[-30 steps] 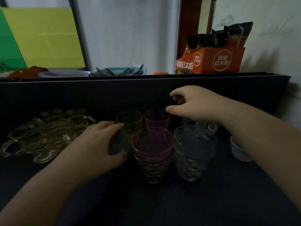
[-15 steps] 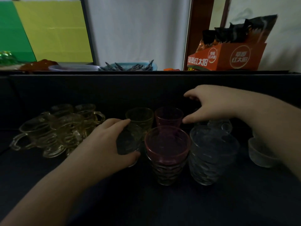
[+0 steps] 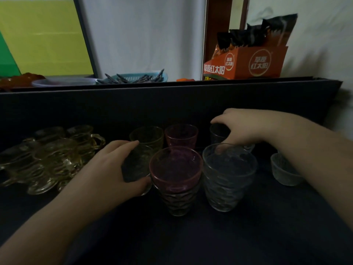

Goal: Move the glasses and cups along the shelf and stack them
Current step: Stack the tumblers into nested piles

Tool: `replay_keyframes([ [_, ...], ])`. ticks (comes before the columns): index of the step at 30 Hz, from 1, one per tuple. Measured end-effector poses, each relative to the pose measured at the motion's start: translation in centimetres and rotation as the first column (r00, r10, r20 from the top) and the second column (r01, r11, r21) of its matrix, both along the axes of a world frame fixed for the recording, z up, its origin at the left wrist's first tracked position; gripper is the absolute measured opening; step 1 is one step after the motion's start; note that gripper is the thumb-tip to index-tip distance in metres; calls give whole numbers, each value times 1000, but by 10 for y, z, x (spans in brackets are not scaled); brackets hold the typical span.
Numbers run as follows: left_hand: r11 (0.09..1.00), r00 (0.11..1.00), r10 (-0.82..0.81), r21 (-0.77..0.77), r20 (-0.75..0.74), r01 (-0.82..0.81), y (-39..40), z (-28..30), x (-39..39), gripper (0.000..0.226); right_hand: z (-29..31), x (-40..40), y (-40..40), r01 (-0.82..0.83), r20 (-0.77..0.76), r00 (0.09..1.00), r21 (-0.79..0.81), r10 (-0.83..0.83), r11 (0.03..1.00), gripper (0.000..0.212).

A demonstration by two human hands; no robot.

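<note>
Your left hand (image 3: pixel 107 169) curls round a clear glass (image 3: pixel 136 163) on the dark shelf (image 3: pixel 191 236), just left of the near pink glass (image 3: pixel 176 178). Your right hand (image 3: pixel 248 129) pinches the rim of a dark glass (image 3: pixel 217 132) at the far right, behind the near clear tumbler (image 3: pixel 229 176). Amber cups (image 3: pixel 53 155) cluster far left; a small bowl (image 3: pixel 284 169) sits right.
</note>
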State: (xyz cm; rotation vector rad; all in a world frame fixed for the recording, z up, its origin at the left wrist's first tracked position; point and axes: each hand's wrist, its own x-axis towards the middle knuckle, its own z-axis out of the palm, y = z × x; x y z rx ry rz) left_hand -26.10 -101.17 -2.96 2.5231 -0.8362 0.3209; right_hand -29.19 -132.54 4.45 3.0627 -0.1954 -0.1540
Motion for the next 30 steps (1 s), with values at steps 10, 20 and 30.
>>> replay_keyframes([
  [10, 998, 1000, -2, -55, -12, 2, -2, -1, -5, 103, -3, 2, 5, -53, 22, 998, 45, 52, 998, 97],
  [20, 1000, 999, 10, -23, -54, -11, -2, 0, -7, 103, 17, 10, 20, -114, 33, 993, 158, 110, 981, 106],
  [30, 1000, 999, 7, -30, -51, -8, 2, 2, -10, 98, 8, 37, 68, -157, 30, 988, 117, 154, 981, 95],
])
